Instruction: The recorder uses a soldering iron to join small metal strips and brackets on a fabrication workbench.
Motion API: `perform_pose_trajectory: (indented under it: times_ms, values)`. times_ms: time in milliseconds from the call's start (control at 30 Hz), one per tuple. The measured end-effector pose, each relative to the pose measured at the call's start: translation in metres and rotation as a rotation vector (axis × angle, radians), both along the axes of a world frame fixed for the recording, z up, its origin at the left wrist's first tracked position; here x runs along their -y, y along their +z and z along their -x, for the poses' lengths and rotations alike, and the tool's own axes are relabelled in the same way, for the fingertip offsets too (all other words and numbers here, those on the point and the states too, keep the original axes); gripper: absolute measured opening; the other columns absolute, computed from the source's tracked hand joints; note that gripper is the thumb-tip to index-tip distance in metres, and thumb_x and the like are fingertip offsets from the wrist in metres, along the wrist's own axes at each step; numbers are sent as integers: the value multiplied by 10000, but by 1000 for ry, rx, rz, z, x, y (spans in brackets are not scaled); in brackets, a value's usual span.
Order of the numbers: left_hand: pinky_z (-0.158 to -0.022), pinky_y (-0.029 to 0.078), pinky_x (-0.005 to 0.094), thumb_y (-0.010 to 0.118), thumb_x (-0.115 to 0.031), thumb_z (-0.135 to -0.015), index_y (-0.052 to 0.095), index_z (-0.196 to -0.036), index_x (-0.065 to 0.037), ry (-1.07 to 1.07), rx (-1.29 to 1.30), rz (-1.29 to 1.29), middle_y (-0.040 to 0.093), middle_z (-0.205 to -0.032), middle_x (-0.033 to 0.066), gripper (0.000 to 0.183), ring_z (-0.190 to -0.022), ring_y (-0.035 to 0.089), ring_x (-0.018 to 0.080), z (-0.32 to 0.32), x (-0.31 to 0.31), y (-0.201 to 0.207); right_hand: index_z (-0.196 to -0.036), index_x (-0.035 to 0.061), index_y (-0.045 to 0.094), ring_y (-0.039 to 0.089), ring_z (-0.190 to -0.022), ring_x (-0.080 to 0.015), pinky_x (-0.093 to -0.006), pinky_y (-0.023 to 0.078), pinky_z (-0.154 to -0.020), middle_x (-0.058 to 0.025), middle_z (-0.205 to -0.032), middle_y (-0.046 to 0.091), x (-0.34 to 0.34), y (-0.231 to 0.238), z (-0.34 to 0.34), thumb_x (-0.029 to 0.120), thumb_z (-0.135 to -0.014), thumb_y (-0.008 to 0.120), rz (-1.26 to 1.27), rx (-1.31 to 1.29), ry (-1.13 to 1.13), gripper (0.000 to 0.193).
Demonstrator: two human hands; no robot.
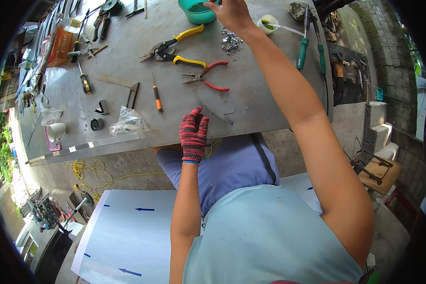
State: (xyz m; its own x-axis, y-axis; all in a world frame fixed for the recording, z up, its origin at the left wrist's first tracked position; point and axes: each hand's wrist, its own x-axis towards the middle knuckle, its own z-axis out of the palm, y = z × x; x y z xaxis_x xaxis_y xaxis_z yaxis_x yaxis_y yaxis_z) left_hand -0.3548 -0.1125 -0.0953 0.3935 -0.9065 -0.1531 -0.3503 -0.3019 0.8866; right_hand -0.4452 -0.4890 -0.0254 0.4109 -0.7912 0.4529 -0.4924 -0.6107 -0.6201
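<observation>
My right hand [233,15], bare, reaches to the table's far side at the rim of a green plastic bowl [198,18]. Its fingers are pinched together over the bowl; what they hold is too small and cut off to make out. My left hand [193,135], in a red and black knit glove, rests at the near table edge, fingers loosely extended and holding nothing visible. Just beyond it lie a thin pointed metal strip [218,114] and a small metal offcut [229,111]. A pile of small metal pieces [231,42] sits below the bowl, near my right wrist.
Yellow-handled snips [164,50], red-handled pliers [206,76], an orange screwdriver [157,99] and a try square [130,90] lie mid-table. A tape roll [267,24] and green-handled tools [303,53] are at right. A plastic bag [129,122] and white mug [56,133] stand near the left edge.
</observation>
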Motion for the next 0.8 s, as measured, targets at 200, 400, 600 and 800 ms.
perform_pose_trajectory:
  times_ms: [200, 400, 600, 800]
  values:
    - [-912, 546, 402, 745, -128, -940, 670, -1309, -53, 21, -15, 14, 680, -1083, 136, 383, -994, 680, 271, -1, -1, -1, -1111, -12, 680, 696, -883, -330, -446, 566, -723, -174, -935, 727, 3, -13, 27, 183, -979, 713, -27, 142, -175, 237]
    - [-908, 547, 400, 751, -108, -932, 673, -1298, -50, 2, -7, 22, 679, -1074, 131, 378, -986, 679, 268, -2, -2, 1, -1006, 87, 778, 636, -1079, -326, -457, 502, -955, -129, -1066, 707, -76, -60, 81, 76, -933, 604, -207, -274, -30, 189]
    - [-901, 549, 392, 753, -97, -929, 679, -1290, -46, 0, -9, 27, 681, -1073, 129, 372, -975, 685, 264, -2, -2, 1, -1018, 124, 793, 607, -1099, -337, -453, 483, -998, -130, -1102, 679, -74, -78, 93, 88, -927, 623, -117, -344, -106, 197]
    - [-906, 551, 388, 749, -97, -936, 680, -1293, -46, 17, 3, 17, 685, -1078, 128, 367, -980, 691, 262, -3, -2, -1, -1004, 111, 788, 602, -1126, -330, -454, 486, -995, -116, -1123, 676, -81, -69, 88, 82, -924, 632, -57, -391, 41, 178]
